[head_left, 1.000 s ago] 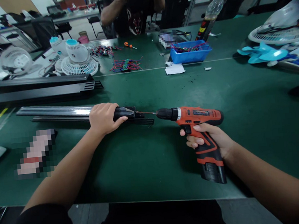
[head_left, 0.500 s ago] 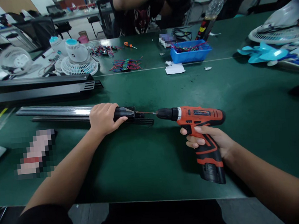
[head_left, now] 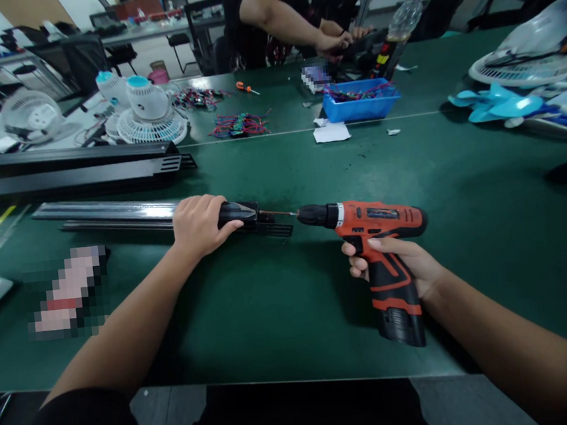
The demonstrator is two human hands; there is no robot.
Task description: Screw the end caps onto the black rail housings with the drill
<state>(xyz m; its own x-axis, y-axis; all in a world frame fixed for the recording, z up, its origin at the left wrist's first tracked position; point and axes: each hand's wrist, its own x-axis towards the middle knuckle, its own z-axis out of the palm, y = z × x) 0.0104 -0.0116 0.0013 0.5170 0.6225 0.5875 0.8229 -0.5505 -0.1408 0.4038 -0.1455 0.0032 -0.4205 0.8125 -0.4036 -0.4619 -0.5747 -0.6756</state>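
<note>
My left hand (head_left: 198, 224) is closed over the right end of a long black and silver rail (head_left: 113, 214) that lies flat on the green table (head_left: 282, 306). My right hand (head_left: 403, 265) grips the handle of an orange and black cordless drill (head_left: 371, 231). The drill points left, level with the table. Its thin bit touches the black end piece (head_left: 264, 222) of the rail.
Two more long black rails (head_left: 68, 166) lie behind. White and blue fan parts (head_left: 146, 109) sit at the back left, more fan parts (head_left: 517, 93) at the right. A blue bin (head_left: 360, 101) of wires, loose wire bundles (head_left: 239, 123) and a person's arms are across the table.
My hands, the rail and the drill have barely moved. The person across the table has leaned right and reached both hands toward the things beside the blue bin.
</note>
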